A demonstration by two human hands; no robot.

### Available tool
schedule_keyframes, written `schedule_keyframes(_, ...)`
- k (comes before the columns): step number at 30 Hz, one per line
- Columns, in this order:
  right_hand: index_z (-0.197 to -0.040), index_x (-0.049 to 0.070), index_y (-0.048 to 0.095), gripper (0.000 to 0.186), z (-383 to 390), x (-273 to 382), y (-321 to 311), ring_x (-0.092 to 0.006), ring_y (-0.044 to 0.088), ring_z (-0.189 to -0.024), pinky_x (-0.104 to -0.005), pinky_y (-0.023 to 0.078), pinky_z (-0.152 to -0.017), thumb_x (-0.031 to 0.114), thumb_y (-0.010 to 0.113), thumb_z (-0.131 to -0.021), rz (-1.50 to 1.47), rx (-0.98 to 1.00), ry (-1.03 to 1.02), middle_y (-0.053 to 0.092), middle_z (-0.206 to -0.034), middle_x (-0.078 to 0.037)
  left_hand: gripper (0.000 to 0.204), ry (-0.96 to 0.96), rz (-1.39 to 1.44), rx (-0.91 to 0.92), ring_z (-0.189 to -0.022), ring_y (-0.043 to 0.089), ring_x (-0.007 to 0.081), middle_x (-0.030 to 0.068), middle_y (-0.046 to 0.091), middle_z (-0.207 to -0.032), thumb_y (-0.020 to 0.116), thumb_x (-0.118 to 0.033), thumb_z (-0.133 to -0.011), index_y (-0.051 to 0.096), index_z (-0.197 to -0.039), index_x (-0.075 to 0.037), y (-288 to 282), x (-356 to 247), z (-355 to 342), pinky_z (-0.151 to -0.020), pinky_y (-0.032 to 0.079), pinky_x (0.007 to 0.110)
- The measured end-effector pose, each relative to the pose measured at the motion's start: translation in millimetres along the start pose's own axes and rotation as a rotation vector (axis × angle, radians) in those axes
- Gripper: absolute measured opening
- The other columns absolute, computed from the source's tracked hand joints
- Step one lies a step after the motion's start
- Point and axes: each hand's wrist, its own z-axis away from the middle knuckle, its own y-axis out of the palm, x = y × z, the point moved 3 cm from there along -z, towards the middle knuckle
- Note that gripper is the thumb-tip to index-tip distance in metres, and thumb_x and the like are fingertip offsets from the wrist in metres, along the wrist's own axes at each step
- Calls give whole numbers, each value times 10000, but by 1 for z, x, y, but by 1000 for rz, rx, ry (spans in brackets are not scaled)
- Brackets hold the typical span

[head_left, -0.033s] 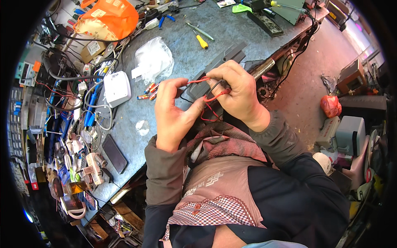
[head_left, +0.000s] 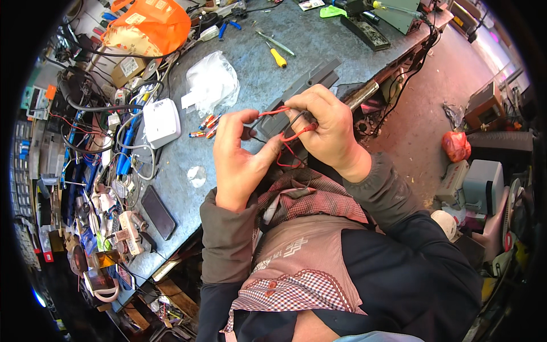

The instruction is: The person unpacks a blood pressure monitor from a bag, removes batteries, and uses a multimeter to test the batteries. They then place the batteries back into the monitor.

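Thin red wires (head_left: 291, 137) and a black wire (head_left: 296, 118) are looped between my two hands, above the bench's near edge. My left hand (head_left: 240, 155) pinches part of the red and black leads, thumb and forefinger bent toward each other. Opposite it, my right hand (head_left: 329, 126) grips the red wire between thumb and fingers, with the black one curving by its fingertips. A long dark grey plastic case (head_left: 312, 78) lies on the bench just beyond my hands, partly covered by them. The wire ends cannot be made out.
On the blue-grey bench (head_left: 250, 62) are a clear plastic bag (head_left: 212, 81), several batteries (head_left: 206, 126), a yellow-handled screwdriver (head_left: 278, 57), tweezers (head_left: 276, 43), a white box (head_left: 161, 123) and a phone (head_left: 158, 212). Tangled cables (head_left: 122, 137) crowd the left side. An orange bag (head_left: 151, 28) stands far left.
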Motion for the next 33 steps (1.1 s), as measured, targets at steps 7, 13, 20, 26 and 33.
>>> schedule_keyframes(7, -1108, 57, 760, 306, 5, 2, 5, -284, 722, -753, -376, 575, -644, -97, 766, -844, 108, -72, -36, 701, -937, -106, 469, -24, 63, -104, -803, 612, 112, 28, 678, -990, 885, 33, -873, 709, -1305, -14, 15, -2, 21, -731, 529, 298)
schedule_keyframes(13, -1106, 95, 756, 336, 6, 2, 5, -306, 710, -732, -409, 577, -624, -80, 771, -820, 75, -84, -77, 682, -932, -83, 428, 113, -31, -159, -830, 668, 218, 103, 702, -1087, 877, 28, -860, 748, -1264, -24, 19, -11, 26, -722, 563, 344)
schedule_keyframes(20, -1096, 47, 746, 311, 14, 2, 1, -275, 725, -795, -357, 579, -658, -138, 781, -848, 48, 44, -100, 706, -1009, -110, 735, -73, 229, -15, -832, 643, 127, 114, 636, -1388, 859, 47, -837, 585, -1513, -44, 14, 7, 19, -685, 544, 260)
schedule_keyframes(26, -1126, 93, 745, 369, 29, -7, 6, -317, 726, -803, -413, 596, -662, -86, 788, -806, 101, -9, -86, 691, -1035, -105, 612, 64, -37, 137, -803, 667, 199, 87, 664, -1043, 899, -44, -807, 665, -1372, -38, 8, 15, 3, -693, 560, 329)
schedule_keyframes(33, -1144, 89, 743, 433, 76, -35, 11, -319, 725, -823, -401, 606, -678, -138, 768, -777, 57, -27, -65, 686, -1072, -123, 292, 315, -511, 3, -875, 626, 306, 52, 645, -962, 852, -139, -734, 652, -945, -120, 42, 15, 43, -766, 458, 456)
